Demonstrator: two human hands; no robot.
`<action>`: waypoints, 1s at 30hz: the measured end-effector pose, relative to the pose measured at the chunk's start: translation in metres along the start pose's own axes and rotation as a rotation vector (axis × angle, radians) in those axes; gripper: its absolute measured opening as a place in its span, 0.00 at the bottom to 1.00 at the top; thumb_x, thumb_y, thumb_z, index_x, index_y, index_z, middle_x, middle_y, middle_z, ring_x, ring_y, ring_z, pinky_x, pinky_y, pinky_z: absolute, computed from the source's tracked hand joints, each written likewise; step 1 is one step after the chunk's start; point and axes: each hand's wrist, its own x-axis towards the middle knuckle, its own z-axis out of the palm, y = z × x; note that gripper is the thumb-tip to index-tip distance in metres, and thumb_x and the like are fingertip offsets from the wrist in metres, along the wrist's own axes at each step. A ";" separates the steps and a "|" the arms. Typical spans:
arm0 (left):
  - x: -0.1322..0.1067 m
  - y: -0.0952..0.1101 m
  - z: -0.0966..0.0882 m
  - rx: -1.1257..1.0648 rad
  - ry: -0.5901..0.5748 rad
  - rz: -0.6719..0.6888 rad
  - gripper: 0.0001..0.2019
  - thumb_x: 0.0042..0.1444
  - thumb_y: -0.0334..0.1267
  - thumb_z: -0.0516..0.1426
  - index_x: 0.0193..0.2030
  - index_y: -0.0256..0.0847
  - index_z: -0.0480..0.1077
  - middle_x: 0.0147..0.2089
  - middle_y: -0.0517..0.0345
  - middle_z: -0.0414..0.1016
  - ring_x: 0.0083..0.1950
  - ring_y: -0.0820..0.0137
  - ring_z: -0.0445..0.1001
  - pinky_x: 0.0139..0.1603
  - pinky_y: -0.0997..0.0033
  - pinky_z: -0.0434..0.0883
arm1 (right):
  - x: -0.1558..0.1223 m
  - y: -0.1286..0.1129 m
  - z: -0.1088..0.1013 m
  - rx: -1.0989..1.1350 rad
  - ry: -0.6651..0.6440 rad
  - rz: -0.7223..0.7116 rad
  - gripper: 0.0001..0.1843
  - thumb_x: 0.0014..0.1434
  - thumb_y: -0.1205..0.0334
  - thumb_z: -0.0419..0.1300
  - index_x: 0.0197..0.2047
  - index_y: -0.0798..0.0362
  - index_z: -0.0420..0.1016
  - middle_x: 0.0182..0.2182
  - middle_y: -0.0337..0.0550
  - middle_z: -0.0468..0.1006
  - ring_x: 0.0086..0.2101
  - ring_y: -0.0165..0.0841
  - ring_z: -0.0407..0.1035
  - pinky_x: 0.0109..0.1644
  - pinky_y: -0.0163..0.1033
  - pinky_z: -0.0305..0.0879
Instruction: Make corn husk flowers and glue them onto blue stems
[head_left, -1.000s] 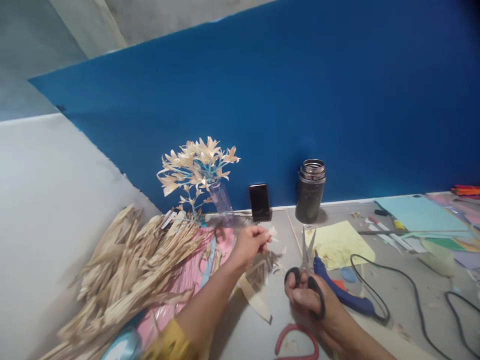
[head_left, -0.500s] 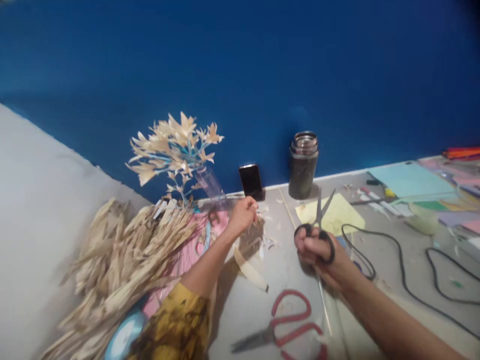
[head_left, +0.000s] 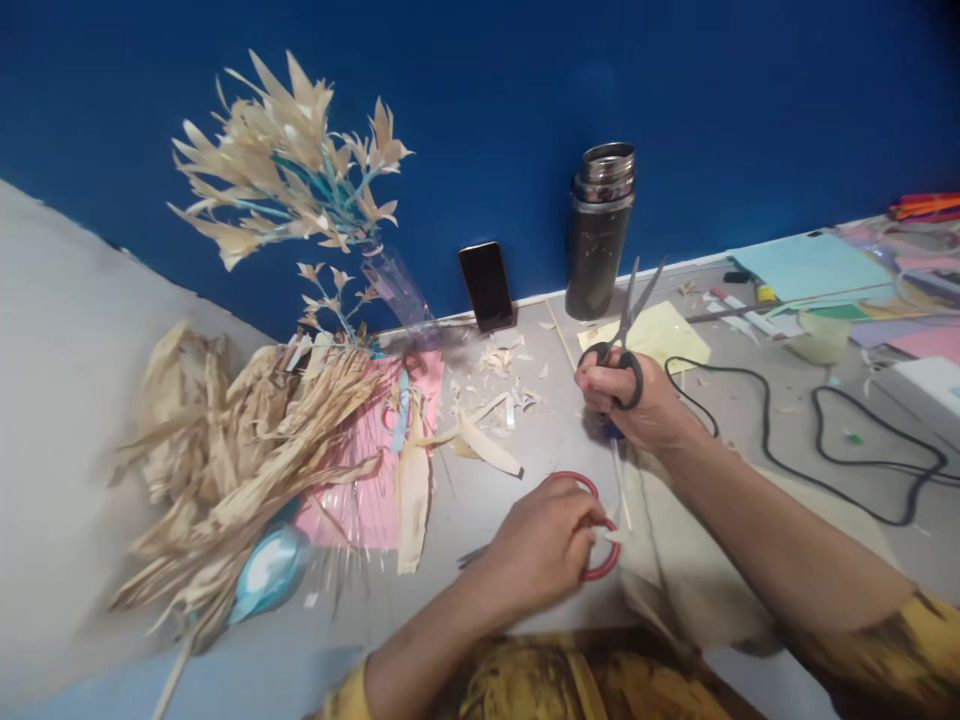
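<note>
Black-handled scissors (head_left: 626, 325) are gripped in my right hand (head_left: 634, 405), blades pointing up and spread apart. My left hand (head_left: 536, 545) is closed, its fingers pinched at a small pale piece (head_left: 604, 536) that looks like dried husk. Below that hand lies a larger pair of red-handled scissors (head_left: 574, 478), mostly covered by it; only the loops and a bit of blade show. A cut strip of pale husk (head_left: 491, 447) and small scraps (head_left: 499, 360) lie beyond my left hand. Under my right hand, something dark blue is partly hidden.
At left are a heap of dried corn husks (head_left: 247, 450), pink paper (head_left: 379, 505) and a light-blue ribbon roll (head_left: 270, 570). Husk flowers (head_left: 292, 150) stand in a clear vase (head_left: 397, 285). A phone (head_left: 486, 285) and a flask (head_left: 598, 240) stand by the wall. A black cord (head_left: 765, 400) runs right.
My left hand has come back toward me from the scraps and now covers the red-handled scissors. My right hand still holds the black scissors. The view has tilted down.
</note>
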 end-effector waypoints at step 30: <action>0.122 -0.045 -0.101 -0.414 0.530 -0.227 0.06 0.46 0.25 0.59 0.25 0.38 0.68 0.19 0.66 0.66 0.20 0.76 0.65 0.24 0.76 0.60 | 0.004 0.008 -0.006 -0.104 0.008 -0.016 0.13 0.49 0.52 0.67 0.27 0.53 0.73 0.17 0.32 0.64 0.19 0.26 0.52 0.21 0.34 0.44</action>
